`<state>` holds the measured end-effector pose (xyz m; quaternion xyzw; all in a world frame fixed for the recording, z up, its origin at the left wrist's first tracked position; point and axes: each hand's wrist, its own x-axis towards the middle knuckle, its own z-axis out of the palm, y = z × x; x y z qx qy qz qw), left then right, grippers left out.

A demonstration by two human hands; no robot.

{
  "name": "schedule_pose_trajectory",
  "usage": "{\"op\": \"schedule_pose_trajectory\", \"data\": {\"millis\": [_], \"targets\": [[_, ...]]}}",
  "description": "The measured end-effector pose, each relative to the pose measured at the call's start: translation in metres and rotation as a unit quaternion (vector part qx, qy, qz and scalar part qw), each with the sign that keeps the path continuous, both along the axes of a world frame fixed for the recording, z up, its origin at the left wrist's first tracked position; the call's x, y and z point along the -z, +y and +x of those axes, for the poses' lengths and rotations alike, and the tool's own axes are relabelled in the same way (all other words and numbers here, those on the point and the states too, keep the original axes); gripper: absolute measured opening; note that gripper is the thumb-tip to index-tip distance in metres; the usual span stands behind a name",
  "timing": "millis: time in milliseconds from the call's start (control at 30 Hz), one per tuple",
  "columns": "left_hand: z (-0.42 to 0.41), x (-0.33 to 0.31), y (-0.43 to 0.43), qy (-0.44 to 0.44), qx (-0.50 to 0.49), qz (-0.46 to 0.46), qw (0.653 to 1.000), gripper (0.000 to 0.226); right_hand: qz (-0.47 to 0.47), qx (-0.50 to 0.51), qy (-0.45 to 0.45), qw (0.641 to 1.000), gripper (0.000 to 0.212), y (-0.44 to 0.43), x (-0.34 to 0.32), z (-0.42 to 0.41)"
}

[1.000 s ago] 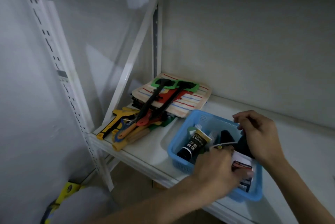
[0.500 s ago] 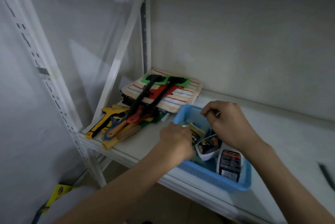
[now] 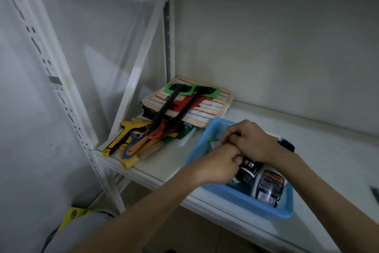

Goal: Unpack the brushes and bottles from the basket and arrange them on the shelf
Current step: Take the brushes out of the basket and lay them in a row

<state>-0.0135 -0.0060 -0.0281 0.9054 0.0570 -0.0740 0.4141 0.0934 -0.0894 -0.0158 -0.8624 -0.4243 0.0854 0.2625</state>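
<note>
Resting on the white shelf (image 3: pixel 164 162), a blue basket (image 3: pixel 242 199) is entered by both hands, its bottles (image 3: pixel 268 187) lying inside at the near right. The left hand (image 3: pixel 217 166) is curled shut against a dark bottle (image 3: pixel 249 167); the right hand (image 3: pixel 250 142) is bent over it, its grasp hidden. Brushes (image 3: pixel 143 144) are piled at the shelf's left end, partly upon a striped cloth (image 3: pixel 205 109).

At my shelf's back left corner: striped cloth pad (image 3: pixel 207 109) on a dark stack. Yellow-and-black scraper (image 3: pixel 123 138) lies near the front left edge. White slotted upright (image 3: pixel 61 97) at left; yellow object (image 3: pixel 71 214) on floor below.
</note>
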Motion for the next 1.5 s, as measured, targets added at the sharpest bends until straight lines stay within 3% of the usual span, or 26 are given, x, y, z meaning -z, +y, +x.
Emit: {"op": "schedule_pose_trajectory", "data": {"millis": [67,167,267,367,433,533,700,967,1033,1100,1233,1400,1500], "targets": [[0.001,-0.002,0.009,0.014,-0.029,-0.021,0.999,0.018,-0.095,0.006,-0.018,0.995,0.020,0.005,0.000,0.007],[-0.001,-0.006,0.029,0.007,-0.119,0.134,0.984,0.012,-0.256,0.011,-0.032,0.966,0.006,0.011,-0.003,0.005],[-0.004,-0.008,0.036,0.067,-0.121,0.216,0.967,0.012,-0.349,0.012,-0.011,0.937,0.022,0.020,-0.009,-0.004],[0.000,-0.006,0.028,0.085,-0.095,0.285,0.950,0.022,-0.385,0.005,0.029,0.922,0.037,0.033,-0.009,-0.012],[0.005,-0.003,0.024,0.092,-0.074,0.304,0.945,0.026,-0.392,0.006,0.005,0.920,0.043,0.040,0.000,-0.020],[0.014,0.006,0.019,0.109,-0.083,0.301,0.944,0.024,-0.372,0.029,-0.043,0.927,0.033,0.041,0.012,-0.027],[0.020,0.012,0.012,0.080,-0.121,0.296,0.944,0.028,-0.346,0.075,-0.029,0.935,0.014,0.039,0.012,-0.027],[0.027,0.012,0.017,0.114,-0.069,0.305,0.943,0.024,-0.285,0.134,0.021,0.949,0.027,0.031,0.005,-0.020],[0.029,0.017,0.016,0.122,-0.069,0.293,0.946,0.022,-0.240,0.164,0.053,0.955,0.030,0.027,-0.009,-0.014],[0.028,0.023,0.013,0.117,-0.085,0.319,0.937,0.028,-0.173,0.192,0.115,0.959,0.018,0.023,-0.016,-0.003],[0.027,0.028,0.008,0.093,-0.106,0.344,0.928,0.033,-0.007,0.217,0.322,0.921,0.009,0.007,-0.014,0.016],[0.031,0.021,0.012,0.128,-0.103,0.293,0.942,0.008,0.177,0.219,0.397,0.874,0.008,-0.010,-0.008,0.015],[0.035,0.016,0.010,0.167,-0.100,0.283,0.939,0.019,0.203,0.217,0.378,0.877,0.010,-0.013,-0.006,0.014]]}}
